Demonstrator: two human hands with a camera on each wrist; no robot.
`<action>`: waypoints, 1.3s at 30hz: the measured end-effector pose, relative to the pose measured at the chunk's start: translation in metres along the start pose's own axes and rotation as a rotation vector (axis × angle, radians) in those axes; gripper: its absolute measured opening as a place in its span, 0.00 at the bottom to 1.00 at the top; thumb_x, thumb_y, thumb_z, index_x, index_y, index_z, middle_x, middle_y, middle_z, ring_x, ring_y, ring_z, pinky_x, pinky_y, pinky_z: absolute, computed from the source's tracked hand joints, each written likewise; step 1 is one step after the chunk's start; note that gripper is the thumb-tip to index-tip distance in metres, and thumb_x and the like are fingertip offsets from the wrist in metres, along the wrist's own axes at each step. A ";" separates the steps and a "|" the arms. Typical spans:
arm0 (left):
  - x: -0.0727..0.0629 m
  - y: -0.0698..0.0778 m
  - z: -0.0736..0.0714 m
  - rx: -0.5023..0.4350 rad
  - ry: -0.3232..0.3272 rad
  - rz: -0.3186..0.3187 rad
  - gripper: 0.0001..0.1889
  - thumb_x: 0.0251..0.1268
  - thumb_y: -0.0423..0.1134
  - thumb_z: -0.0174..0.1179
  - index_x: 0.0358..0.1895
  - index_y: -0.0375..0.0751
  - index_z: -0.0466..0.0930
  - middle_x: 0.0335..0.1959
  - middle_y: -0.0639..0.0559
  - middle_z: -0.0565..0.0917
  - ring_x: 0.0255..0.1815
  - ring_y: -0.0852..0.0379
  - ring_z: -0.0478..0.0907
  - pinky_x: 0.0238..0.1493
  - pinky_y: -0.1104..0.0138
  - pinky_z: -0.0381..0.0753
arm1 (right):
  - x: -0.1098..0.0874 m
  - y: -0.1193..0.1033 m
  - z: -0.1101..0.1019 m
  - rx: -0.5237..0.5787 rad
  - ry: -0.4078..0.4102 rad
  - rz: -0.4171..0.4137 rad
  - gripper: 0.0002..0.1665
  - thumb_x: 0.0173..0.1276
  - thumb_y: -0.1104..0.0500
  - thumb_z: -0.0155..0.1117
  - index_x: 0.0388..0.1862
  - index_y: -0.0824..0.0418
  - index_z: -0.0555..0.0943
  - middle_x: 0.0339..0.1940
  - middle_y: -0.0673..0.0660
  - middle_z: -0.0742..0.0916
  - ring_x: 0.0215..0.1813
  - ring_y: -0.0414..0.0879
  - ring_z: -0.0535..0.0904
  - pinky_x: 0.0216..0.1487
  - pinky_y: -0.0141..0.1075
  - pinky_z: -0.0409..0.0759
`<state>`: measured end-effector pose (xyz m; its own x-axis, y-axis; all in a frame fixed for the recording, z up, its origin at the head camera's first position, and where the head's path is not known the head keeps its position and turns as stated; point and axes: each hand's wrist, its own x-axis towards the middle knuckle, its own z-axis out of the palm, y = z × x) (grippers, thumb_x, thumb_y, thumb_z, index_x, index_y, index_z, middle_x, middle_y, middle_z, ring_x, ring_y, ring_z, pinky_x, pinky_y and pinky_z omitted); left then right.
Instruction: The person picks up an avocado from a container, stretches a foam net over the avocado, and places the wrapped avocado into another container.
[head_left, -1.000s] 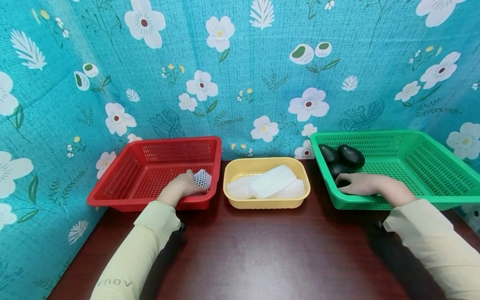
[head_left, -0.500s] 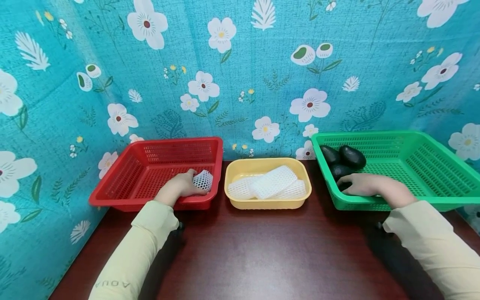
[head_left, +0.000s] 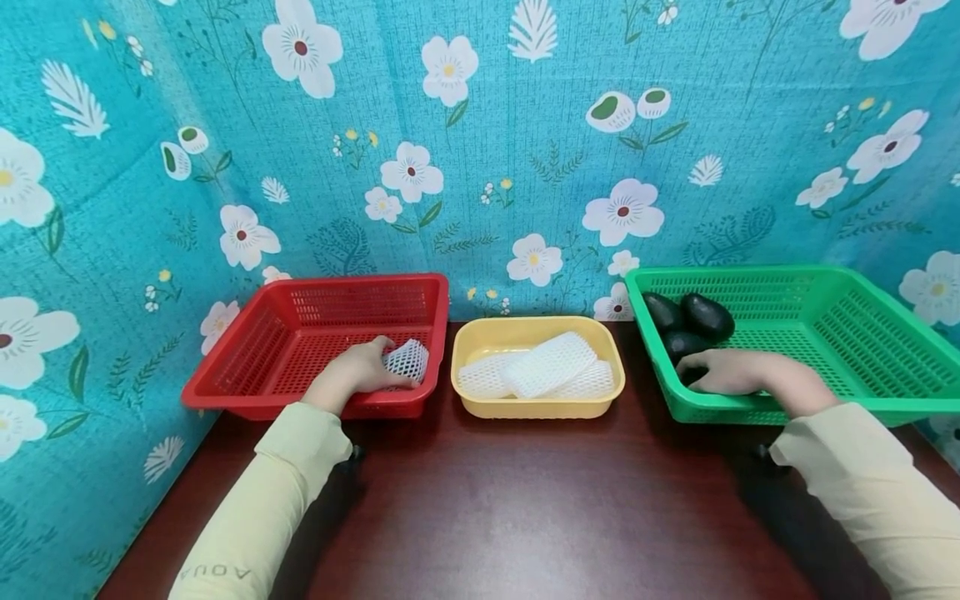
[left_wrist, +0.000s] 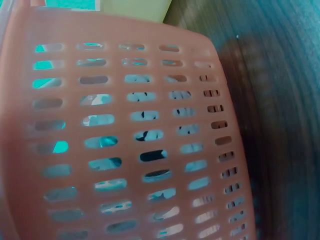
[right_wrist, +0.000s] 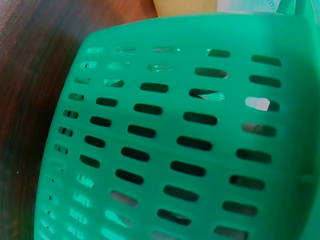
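In the head view my left hand point(head_left: 358, 367) reaches into the right front corner of the red basket point(head_left: 315, 406). Thumb and fingers grip a white foam net sleeve point(head_left: 407, 362), and something darker shows through its mesh. At the left end of the green basket point(head_left: 795, 406), my right hand point(head_left: 731, 372) curls over a black avocado point(head_left: 693, 375), mostly covered by the hand. Several other black avocados point(head_left: 708, 317) lie just behind it. Both wrist views look at basket walls: the red one's slotted side point(left_wrist: 125, 165) and the green one's point(right_wrist: 165, 130) hide the hands.
Between the baskets stands a shallow yellow tray point(head_left: 538, 408) with several white foam net sleeves point(head_left: 551, 364) lying in it. All three containers sit on a dark wooden table point(head_left: 525, 500). A blue flowered cloth point(head_left: 480, 150) hangs right behind them.
The head view has shifted slightly, so everything sits a little farther right. My left wrist and forearm have swung slightly left. Both hands stay in their baskets.
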<state>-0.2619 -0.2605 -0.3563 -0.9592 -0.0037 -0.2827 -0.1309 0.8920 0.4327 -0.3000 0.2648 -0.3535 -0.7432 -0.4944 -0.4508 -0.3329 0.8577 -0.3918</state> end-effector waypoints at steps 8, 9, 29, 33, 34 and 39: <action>-0.004 -0.002 -0.007 0.012 0.015 0.024 0.47 0.48 0.54 0.79 0.70 0.38 0.67 0.60 0.37 0.78 0.57 0.40 0.75 0.54 0.47 0.81 | -0.006 0.005 -0.007 0.018 0.039 -0.021 0.20 0.72 0.56 0.59 0.59 0.62 0.80 0.55 0.67 0.80 0.49 0.58 0.74 0.45 0.46 0.73; -0.004 -0.002 -0.007 0.014 0.018 0.024 0.47 0.48 0.54 0.79 0.70 0.38 0.67 0.60 0.37 0.78 0.58 0.40 0.74 0.53 0.47 0.82 | -0.008 0.005 -0.007 0.026 0.049 -0.023 0.21 0.71 0.56 0.60 0.60 0.62 0.80 0.54 0.67 0.80 0.49 0.58 0.74 0.45 0.46 0.73; -0.011 -0.005 -0.014 0.019 0.111 0.041 0.44 0.54 0.51 0.77 0.71 0.36 0.69 0.63 0.35 0.79 0.58 0.38 0.77 0.57 0.44 0.80 | -0.033 0.008 0.001 0.062 0.313 -0.096 0.28 0.66 0.56 0.74 0.61 0.64 0.76 0.59 0.71 0.77 0.51 0.60 0.73 0.40 0.45 0.74; -0.013 -0.006 -0.014 0.019 0.114 0.038 0.43 0.55 0.52 0.76 0.71 0.37 0.69 0.61 0.35 0.80 0.57 0.39 0.77 0.57 0.44 0.80 | -0.034 0.007 0.004 0.016 0.372 -0.134 0.30 0.61 0.57 0.79 0.56 0.63 0.75 0.55 0.70 0.79 0.50 0.60 0.75 0.40 0.45 0.76; -0.013 -0.007 -0.014 0.019 0.115 0.040 0.43 0.56 0.52 0.76 0.71 0.37 0.69 0.61 0.35 0.80 0.56 0.39 0.77 0.56 0.44 0.80 | -0.035 0.007 0.004 0.014 0.379 -0.133 0.30 0.61 0.58 0.79 0.57 0.63 0.74 0.55 0.71 0.79 0.50 0.61 0.75 0.39 0.46 0.76; -0.014 -0.008 -0.015 0.020 0.126 0.055 0.42 0.56 0.52 0.75 0.71 0.37 0.69 0.58 0.35 0.80 0.54 0.40 0.77 0.53 0.45 0.82 | -0.038 0.005 0.003 0.003 0.403 -0.101 0.33 0.63 0.62 0.75 0.64 0.69 0.72 0.62 0.80 0.74 0.54 0.68 0.73 0.40 0.50 0.76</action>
<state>-0.2512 -0.2741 -0.3425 -0.9888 -0.0106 -0.1487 -0.0739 0.9014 0.4267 -0.2720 0.2878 -0.3408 -0.8750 -0.4804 -0.0599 -0.4144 0.8072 -0.4204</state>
